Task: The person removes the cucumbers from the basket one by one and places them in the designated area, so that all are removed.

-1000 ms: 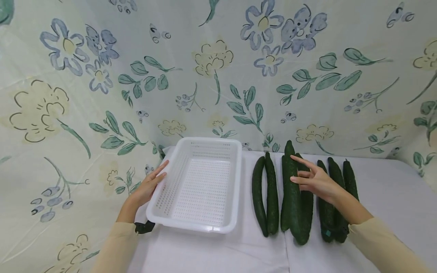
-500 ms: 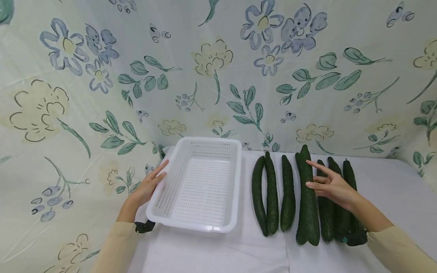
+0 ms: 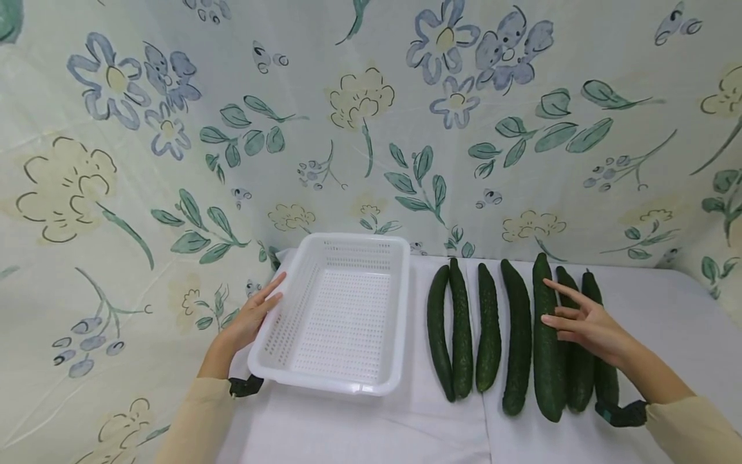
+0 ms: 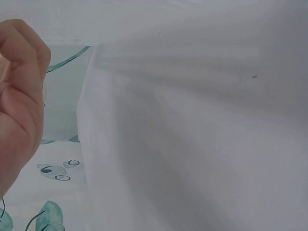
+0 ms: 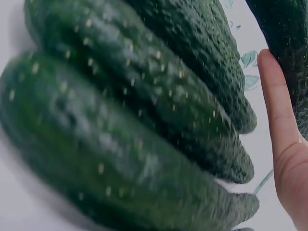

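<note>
My right hand (image 3: 585, 325) holds a long dark green cucumber (image 3: 547, 348) from its right side, with thumb and fingers at its upper half. In the head view this cucumber overlaps another one to its right. The right wrist view shows one straight finger (image 5: 278, 103) along a cucumber (image 5: 291, 43), with several bumpy cucumbers (image 5: 144, 82) close to the camera. My left hand (image 3: 252, 319) grips the left rim of a white perforated plastic basket (image 3: 329, 386), which has nothing in it. In the left wrist view that hand (image 4: 19, 96) shows bent fingers at the edge.
Two cucumbers (image 3: 460, 335) lie side by side right of the basket. Two more, one shorter (image 3: 489, 328) and one longer (image 3: 517, 341), lie apart from each other. Others (image 3: 605, 380) lie under the right hand. A white cloth (image 3: 429, 432) covers the table; a floral curtain (image 3: 371, 161) hangs behind.
My right hand has moved right with the cucumber, passing over the row and uncovering the cucumbers it overlapped. The left hand and basket have stayed in place.
</note>
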Demonstrator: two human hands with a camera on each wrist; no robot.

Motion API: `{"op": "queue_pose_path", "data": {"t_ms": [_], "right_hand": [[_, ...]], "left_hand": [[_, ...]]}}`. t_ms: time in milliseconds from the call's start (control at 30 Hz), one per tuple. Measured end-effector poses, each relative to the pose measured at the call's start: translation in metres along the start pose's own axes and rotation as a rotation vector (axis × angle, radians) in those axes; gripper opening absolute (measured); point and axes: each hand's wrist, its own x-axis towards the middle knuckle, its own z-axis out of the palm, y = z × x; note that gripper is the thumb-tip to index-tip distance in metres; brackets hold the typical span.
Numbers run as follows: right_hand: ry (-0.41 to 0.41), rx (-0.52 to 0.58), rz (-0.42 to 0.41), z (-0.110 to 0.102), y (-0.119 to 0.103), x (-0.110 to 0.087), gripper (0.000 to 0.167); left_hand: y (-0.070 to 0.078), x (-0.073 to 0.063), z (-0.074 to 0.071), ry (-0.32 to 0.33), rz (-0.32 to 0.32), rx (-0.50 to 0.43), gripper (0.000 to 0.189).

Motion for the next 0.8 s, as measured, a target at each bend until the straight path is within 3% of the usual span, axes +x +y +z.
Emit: {"op": "queue_pose_path", "data": {"t_ms": [800], "right_hand": [[0.02,-0.008,0.047,-0.065,0.025,-0.027,0.08]], "left_hand": [[-0.003,0.001,-0.003,0.002,0.003,0.006,0.058]]}}
